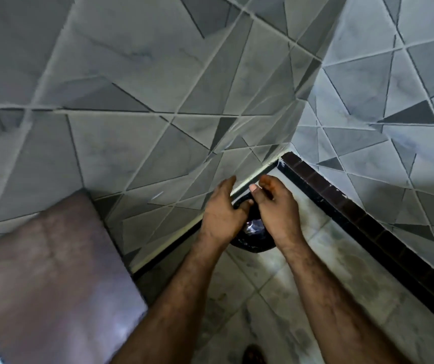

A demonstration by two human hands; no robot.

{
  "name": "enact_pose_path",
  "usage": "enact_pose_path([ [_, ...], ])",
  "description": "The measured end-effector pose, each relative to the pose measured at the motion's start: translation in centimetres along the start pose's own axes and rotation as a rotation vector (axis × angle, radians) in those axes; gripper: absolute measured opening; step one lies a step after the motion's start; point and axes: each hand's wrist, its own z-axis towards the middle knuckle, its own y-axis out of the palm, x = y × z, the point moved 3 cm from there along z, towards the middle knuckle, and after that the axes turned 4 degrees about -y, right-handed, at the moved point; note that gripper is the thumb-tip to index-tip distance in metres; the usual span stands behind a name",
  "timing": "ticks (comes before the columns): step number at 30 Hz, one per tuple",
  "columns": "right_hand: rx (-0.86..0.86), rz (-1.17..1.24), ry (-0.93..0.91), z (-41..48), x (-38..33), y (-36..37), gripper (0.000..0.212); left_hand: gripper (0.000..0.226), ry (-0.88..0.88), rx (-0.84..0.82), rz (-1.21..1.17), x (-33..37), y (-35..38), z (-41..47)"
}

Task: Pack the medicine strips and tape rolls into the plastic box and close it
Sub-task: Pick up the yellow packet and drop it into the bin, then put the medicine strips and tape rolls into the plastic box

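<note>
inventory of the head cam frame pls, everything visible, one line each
Dark object: one, black with a shiny patch, held low between both hands; too blurred to identify.
Brown surface: one, brown, lower left.
Wall tiles: many, grey triangular pattern, two walls meeting in a corner.
Skirting: one, black, base of the right wall.
Floor: pale tiles, smudged.
Left hand: on the dark object.
Right hand: on the dark object.
</note>
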Motion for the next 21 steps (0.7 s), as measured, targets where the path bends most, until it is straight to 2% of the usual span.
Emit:
enact_pose_path([
  [9,-0.126,0.115,-0.162,-12.5,-13.2,5.3,0.04,0.065,0.053,0.247,-0.101,0.0,-15.9,-13.6],
  [16,-0.261,0.158,-0.223,-24.6,-19.5,13.1,0.041,0.071,0.006,0.379,-0.144,-6.2,-27.7,-25.7],
  [19,-0.306,0.143,-0.254,-29.5,-21.3,16.5,0.044,0.068,-0.007,0.429,-0.136,-9.3,-31.9,-30.6],
  [21,-0.357,0.133,-0.263,-33.2,-22.7,18.9,0.037,0.065,-0.025,0.468,-0.129,-11.7,-34.6,-33.9],
])
